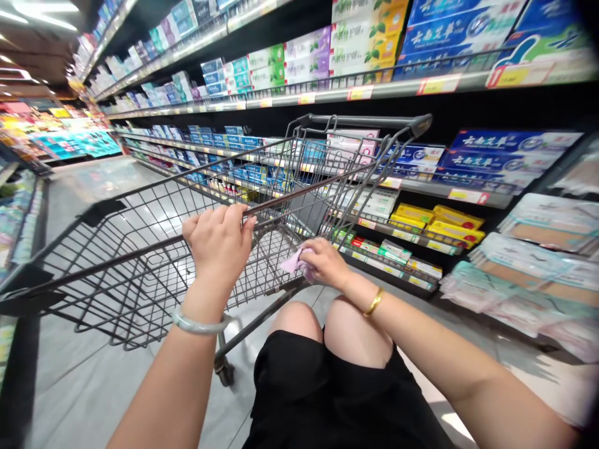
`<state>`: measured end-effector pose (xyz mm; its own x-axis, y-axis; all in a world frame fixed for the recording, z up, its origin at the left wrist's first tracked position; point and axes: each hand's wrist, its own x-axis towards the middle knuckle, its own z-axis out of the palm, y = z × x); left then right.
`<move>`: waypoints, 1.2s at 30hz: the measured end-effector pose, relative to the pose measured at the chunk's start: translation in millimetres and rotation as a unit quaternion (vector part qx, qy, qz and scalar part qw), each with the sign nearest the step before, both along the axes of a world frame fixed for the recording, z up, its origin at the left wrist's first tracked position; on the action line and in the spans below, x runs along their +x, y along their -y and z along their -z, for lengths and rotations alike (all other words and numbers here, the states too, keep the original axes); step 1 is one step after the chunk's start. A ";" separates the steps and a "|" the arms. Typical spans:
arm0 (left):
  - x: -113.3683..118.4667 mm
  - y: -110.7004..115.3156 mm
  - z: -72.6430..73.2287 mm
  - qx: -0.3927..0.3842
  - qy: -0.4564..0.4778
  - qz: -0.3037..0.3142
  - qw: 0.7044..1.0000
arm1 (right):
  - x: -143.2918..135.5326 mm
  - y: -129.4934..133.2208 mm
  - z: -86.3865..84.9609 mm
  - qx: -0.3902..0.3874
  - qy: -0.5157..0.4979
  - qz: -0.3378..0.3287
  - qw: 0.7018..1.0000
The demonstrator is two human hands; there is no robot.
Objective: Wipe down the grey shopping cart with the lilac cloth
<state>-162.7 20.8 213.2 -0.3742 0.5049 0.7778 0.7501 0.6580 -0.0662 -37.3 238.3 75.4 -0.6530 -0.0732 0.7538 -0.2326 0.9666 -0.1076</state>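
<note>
Boxed shelves (449,156) behind; left hand (219,240) clamped on wire cart (140,249) rim; right hand (325,262) pinching crumpled pink cloth (294,262).

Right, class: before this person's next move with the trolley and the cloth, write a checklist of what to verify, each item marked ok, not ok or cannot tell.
1. Left hand closed over the shopping trolley rim: ok.
2. Right hand holds the pink cloth against the trolley's lower frame: ok.
3. Trolley basket free of goods: ok.
4. Wheel free to roll: cannot tell.
5. Trolley stands off the toothpaste shelves: ok.
6. Aisle floor ahead free of people: ok.
</note>
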 end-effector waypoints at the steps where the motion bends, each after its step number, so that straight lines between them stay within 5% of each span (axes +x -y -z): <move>1: 1.1 -0.1 -0.9 0.000 0.003 -0.002 1.000 | 1.4 -2.0 -0.5 -0.006 0.003 0.003 1.000; 8: 26.6 -31.5 -7.6 0.046 0.030 0.020 0.998 | -3.2 -26.6 -89.3 -0.079 -0.132 0.067 0.986; 10: 35.5 -51.2 -7.6 0.044 0.030 0.062 0.997 | -4.6 -22.8 -86.5 -0.083 -0.130 0.067 0.986; 14: 46.2 -86.9 -6.6 0.019 0.027 0.119 0.992 | -0.9 -10.6 -40.5 -0.080 -0.057 0.044 0.994; 16: 47.2 -97.1 -6.2 0.008 0.037 0.119 0.992 | 2.0 -12.5 -32.3 -0.092 -0.055 0.046 0.993; 23: 43.6 -103.5 -3.3 0.012 0.022 0.078 0.997 | -4.9 -47.3 -111.0 -0.141 -0.223 0.119 0.957; 25: 42.2 -103.2 -2.1 0.013 0.011 0.076 0.997 | -8.1 -43.4 -109.1 -0.141 -0.217 0.123 0.958; 30: 37.9 -100.6 -0.5 -0.001 0.000 0.082 0.997 | -3.5 -30.3 -69.0 -0.111 -0.151 0.076 0.979; 36: 36.4 -99.9 1.3 0.008 0.027 0.097 0.995 | 1.6 -96.1 -103.7 -0.256 -0.276 0.186 0.908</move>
